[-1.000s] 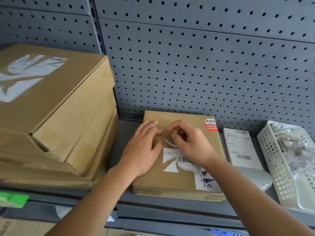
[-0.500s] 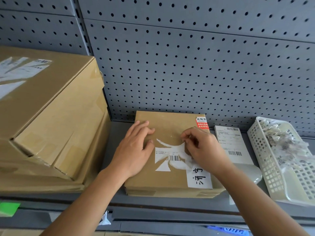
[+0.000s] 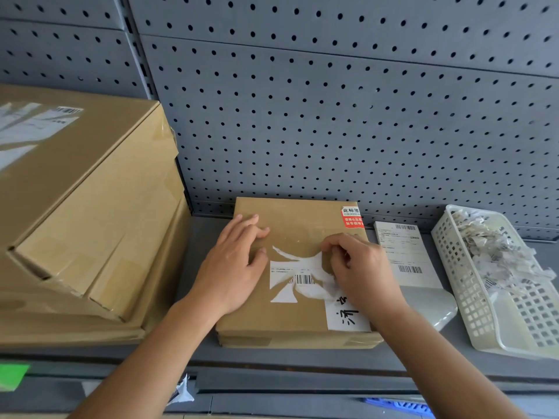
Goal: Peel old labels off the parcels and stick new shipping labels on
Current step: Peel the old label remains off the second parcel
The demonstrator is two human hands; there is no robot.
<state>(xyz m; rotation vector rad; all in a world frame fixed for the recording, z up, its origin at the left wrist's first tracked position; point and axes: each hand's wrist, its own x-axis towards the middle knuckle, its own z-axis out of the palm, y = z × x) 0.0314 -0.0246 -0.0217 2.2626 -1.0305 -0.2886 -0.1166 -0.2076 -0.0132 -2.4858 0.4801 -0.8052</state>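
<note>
The small parcel (image 3: 298, 226) carries three stickers; the red sticker (image 3: 351, 217) reads "此标签". Left hand (image 3: 234, 267) presses flat, grip released; right hand (image 3: 364, 269) pinches the torn label (image 3: 290, 278).

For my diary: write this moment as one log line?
left hand presses parcel | right hand pinches old label | partly torn

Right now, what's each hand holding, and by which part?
The right hand pinches the torn old label by its lifted upper-right strip. The left hand holds nothing; it presses flat on the parcel.
</note>
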